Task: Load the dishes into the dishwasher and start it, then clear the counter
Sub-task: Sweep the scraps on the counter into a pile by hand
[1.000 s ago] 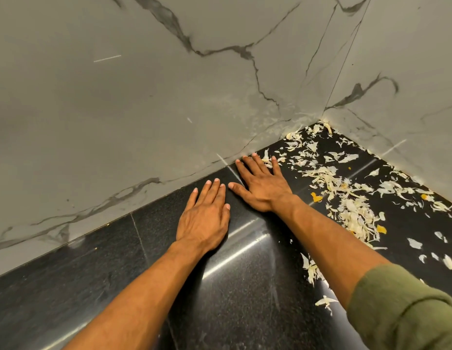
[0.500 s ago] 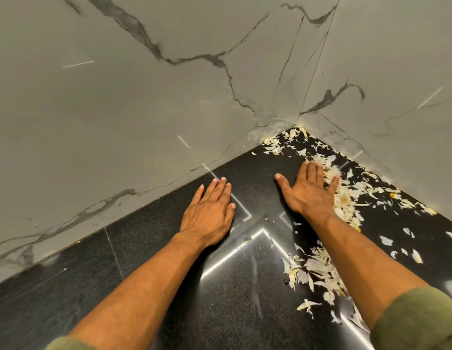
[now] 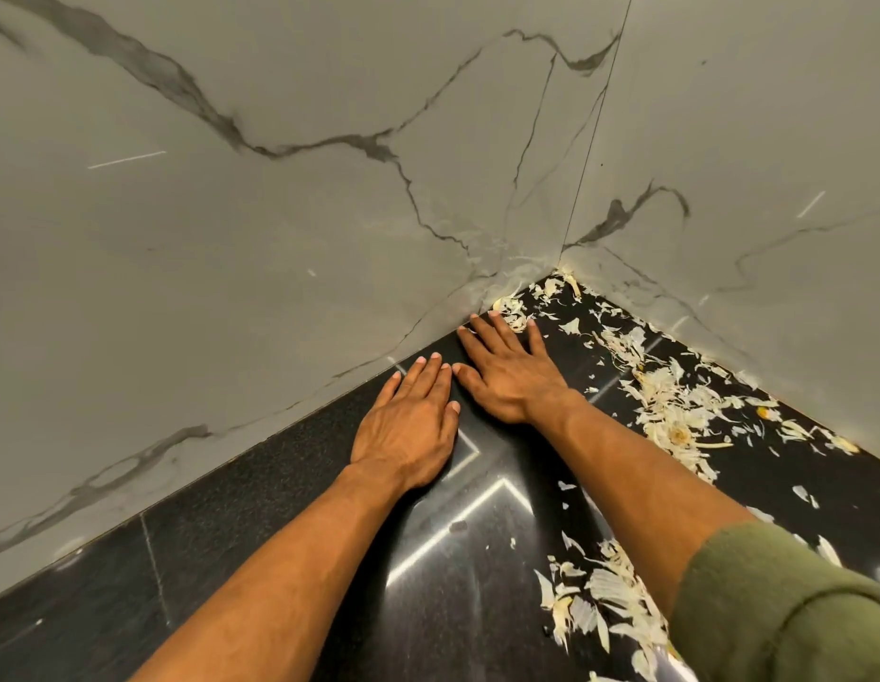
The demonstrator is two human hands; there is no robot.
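Right hand point(image 3: 514, 374) back at the wall corner, off the peel scraps point(image 3: 674, 415); flat beside left hand point(image 3: 408, 428), both empty, fingers straight on black bench point(image 3: 231, 558).

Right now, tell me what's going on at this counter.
A person has both hands flat on the black counter near the wall corner. The left hand and right hand lie side by side, fingers straight, holding nothing. Pale vegetable peelings lie scattered to the right of the right hand, along the marble wall, not yet cleared.

Dim warm light, bright strip glare on black counter point(image 3: 260, 524), soft shadows under arms, wide-angle bend at edges, sharp focus
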